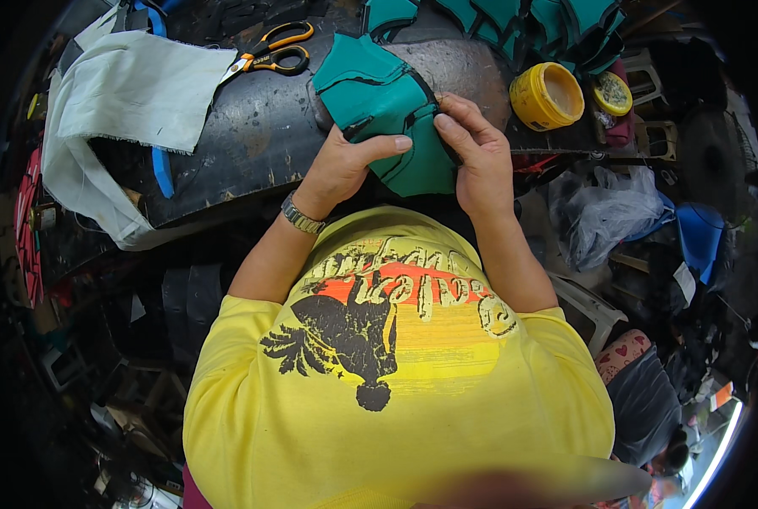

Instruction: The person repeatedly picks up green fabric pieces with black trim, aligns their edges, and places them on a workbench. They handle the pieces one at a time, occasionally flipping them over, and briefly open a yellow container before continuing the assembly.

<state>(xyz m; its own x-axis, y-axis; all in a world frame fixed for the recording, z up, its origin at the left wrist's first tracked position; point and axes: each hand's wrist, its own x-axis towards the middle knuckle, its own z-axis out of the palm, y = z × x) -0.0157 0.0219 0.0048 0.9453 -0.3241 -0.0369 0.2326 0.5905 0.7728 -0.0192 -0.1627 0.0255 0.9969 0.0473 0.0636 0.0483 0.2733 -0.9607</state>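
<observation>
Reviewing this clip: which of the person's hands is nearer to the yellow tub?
Right. The right hand is at the right edge of the green piece, below and left of the yellow tub; the left hand holds the piece's left side, farther away.

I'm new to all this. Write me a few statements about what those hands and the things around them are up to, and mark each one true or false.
1. The left hand and the right hand both hold the green piece. True.
2. The scissors are in the right hand. False: they lie on the dark work surface, apart from both hands.
3. The pale cloth lies to the left of the scissors. True.
4. The yellow tub has its lid on. False: it is open.
5. The shirt is yellow. True.
</observation>
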